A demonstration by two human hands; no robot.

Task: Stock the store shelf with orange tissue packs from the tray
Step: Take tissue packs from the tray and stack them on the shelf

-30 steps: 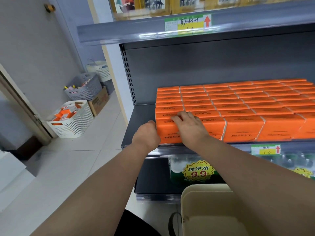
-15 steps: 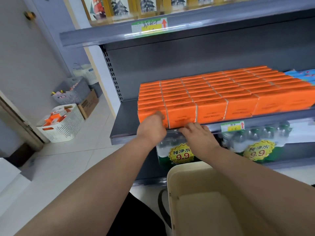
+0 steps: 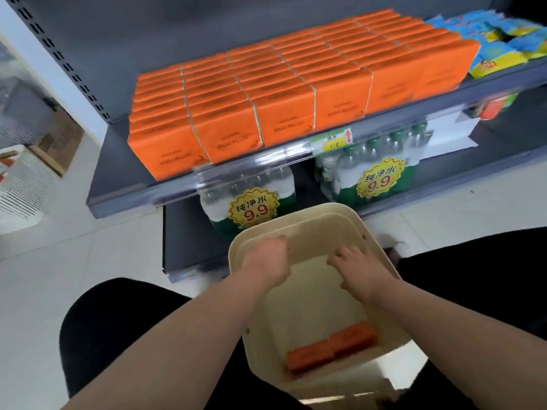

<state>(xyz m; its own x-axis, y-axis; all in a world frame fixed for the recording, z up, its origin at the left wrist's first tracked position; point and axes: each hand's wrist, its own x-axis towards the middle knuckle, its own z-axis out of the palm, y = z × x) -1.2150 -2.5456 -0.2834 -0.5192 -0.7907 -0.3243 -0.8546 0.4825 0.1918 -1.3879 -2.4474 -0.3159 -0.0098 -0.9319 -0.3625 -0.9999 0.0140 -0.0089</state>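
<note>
Rows of orange tissue packs [image 3: 284, 93] fill the grey shelf [image 3: 124, 184] from left to near the right end. Below, on my lap, sits a cream tray [image 3: 296, 226]. Two orange tissue packs [image 3: 331, 347] lie side by side at its near end. Both hands are inside the tray near its far wall and hold nothing. My left hand [image 3: 266, 258] has loosely curled fingers. My right hand [image 3: 359, 269] is spread with straight fingers, palm down.
Blue and yellow snack bags [image 3: 497, 39] sit right of the orange packs. Packs of bottled water [image 3: 245, 202] with 9.9 price stickers stand on the lower shelf. A white basket [image 3: 20, 187] and a cardboard box [image 3: 56, 143] stand on the tiled floor at left.
Both hands have left the front orange pack on the shelf and dropped down into the tray. The view has tilted downward, bringing the tray's two packs into sight.
</note>
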